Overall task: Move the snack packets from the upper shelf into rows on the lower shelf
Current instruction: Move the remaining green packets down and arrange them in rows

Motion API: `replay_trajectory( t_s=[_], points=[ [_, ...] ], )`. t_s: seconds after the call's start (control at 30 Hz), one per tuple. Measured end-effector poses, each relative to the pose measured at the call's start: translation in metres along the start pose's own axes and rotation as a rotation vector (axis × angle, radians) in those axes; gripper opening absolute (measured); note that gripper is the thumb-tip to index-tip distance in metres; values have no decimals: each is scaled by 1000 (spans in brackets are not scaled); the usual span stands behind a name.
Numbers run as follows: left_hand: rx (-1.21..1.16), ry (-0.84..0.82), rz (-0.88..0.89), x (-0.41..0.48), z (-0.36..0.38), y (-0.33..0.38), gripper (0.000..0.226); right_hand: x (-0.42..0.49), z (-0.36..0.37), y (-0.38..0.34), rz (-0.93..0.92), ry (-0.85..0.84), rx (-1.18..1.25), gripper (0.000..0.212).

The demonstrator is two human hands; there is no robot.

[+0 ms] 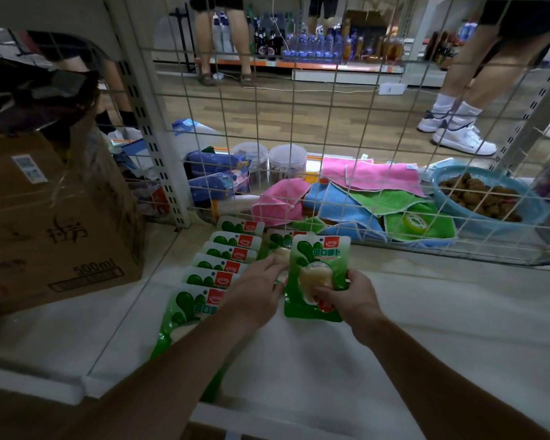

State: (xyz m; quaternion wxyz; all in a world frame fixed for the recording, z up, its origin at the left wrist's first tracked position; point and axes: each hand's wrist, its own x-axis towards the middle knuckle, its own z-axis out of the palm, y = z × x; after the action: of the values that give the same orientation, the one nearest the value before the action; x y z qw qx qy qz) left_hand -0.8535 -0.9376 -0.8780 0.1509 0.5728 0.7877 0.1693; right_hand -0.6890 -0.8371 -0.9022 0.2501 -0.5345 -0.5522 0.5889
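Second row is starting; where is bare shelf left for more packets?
Free: white shelf right of the held packet, up to the wire mesh, and the near front strip. Crowded: on the left, the packet row beside the cardboard box.

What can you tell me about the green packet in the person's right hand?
The green packet is a glossy green-and-white pouch, plastic by its look, with teal lettering and a clear window showing something pale inside. It faces up, its top toward the wire mesh. The right hand grips its lower right part over the white shelf, right of a row of like packets.
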Motion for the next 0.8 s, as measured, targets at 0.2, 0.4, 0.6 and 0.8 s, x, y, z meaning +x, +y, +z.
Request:
replay_trajectory(
  t_s=[0.2,0.4,0.6,0.8],
  points=[
    [60,82,28,-23,-17,-13,49,5,42,-2,12,-33,6,47],
    [92,83,39,-38,-21,-29,48,4,57,-3,-101,58,-195,46],
    [76,127,27,-38,-29,-40,49,7,69,3,-199,185,-609,51],
    [125,126,53,-41,-29,-48,52,9,78,7,-227,224,-672,62]
  ],
)
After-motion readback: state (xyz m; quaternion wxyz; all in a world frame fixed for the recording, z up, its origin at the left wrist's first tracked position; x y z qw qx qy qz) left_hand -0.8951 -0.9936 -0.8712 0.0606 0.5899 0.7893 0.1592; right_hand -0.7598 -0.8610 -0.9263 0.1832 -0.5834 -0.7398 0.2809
